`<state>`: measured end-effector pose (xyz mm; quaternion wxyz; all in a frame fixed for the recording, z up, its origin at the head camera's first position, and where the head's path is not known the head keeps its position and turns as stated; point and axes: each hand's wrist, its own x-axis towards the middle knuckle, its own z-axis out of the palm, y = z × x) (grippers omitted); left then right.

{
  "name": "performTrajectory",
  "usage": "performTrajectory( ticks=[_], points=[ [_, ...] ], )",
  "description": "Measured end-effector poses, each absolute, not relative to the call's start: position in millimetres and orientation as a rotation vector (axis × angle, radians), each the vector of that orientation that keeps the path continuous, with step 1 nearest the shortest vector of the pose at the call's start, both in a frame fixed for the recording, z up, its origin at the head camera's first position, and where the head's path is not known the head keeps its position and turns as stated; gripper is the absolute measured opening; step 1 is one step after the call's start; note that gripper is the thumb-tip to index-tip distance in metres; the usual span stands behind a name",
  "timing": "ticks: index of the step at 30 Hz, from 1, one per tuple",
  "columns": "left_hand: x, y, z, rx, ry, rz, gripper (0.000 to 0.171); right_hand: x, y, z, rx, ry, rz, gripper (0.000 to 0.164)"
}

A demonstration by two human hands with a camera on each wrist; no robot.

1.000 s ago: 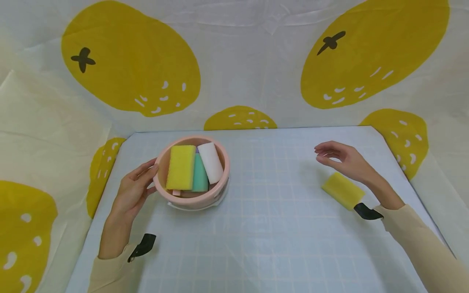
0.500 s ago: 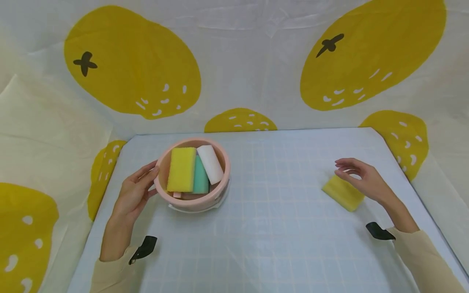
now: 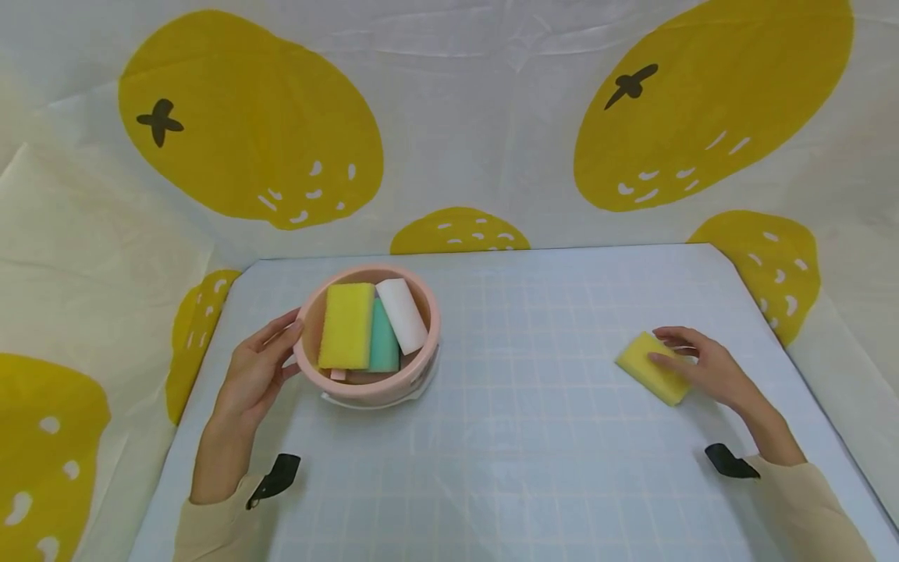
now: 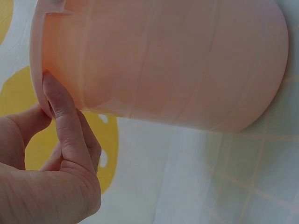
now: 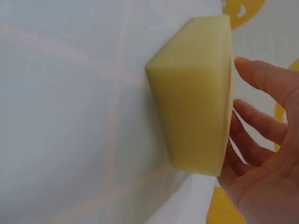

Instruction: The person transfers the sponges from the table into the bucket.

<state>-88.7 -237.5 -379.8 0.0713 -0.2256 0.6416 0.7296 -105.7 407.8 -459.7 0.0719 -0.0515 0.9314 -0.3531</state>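
My left hand (image 3: 246,382) pinches the rim of a pink bucket (image 3: 365,385) at the left of the table; the left wrist view shows a finger (image 4: 67,123) against the outside of the lip. Inside the bucket lie a yellow sponge (image 3: 346,324), a green block (image 3: 383,336) and a white block (image 3: 403,316). Another yellow sponge (image 3: 646,368) rests on the table at the right. Over it is my right hand (image 3: 716,378), thumb and fingers spread at its upper face. In the right wrist view the thumb tip sits just off the sponge's top edge, and some fingertips are hidden behind it.
A pale blue checked cloth covers the table (image 3: 506,437). Behind it and at the sides hangs a white curtain (image 3: 477,117) with large yellow fruit prints. The bucket's white handle (image 3: 372,404) hangs down at its front.
My right hand has moved right and towards me, then down onto the loose yellow sponge. My left hand and the bucket have stayed in place.
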Motion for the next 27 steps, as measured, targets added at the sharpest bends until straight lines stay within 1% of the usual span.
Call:
performTrajectory(
  ticks=[3,6,19,27],
  points=[
    [-88.5,-237.4,-380.3,-0.684,1.933,2.188,0.080,-104.5,406.3,-460.9,-0.110,2.764,-1.016,0.063],
    [-88.8,-237.7,-380.7,-0.677,1.937,2.187,0.080,-103.8,404.6,-459.8,-0.103,2.745,-0.987,0.064],
    [-89.1,-238.8,-379.1,-0.654,1.951,2.181,0.077,-111.0,399.9,-438.2,-0.200,2.751,-0.877,0.046],
    [-90.2,-238.6,-381.4,-0.659,1.962,2.178,0.078,-117.4,396.7,-424.7,-0.214,2.735,-0.804,0.050]
  ],
)
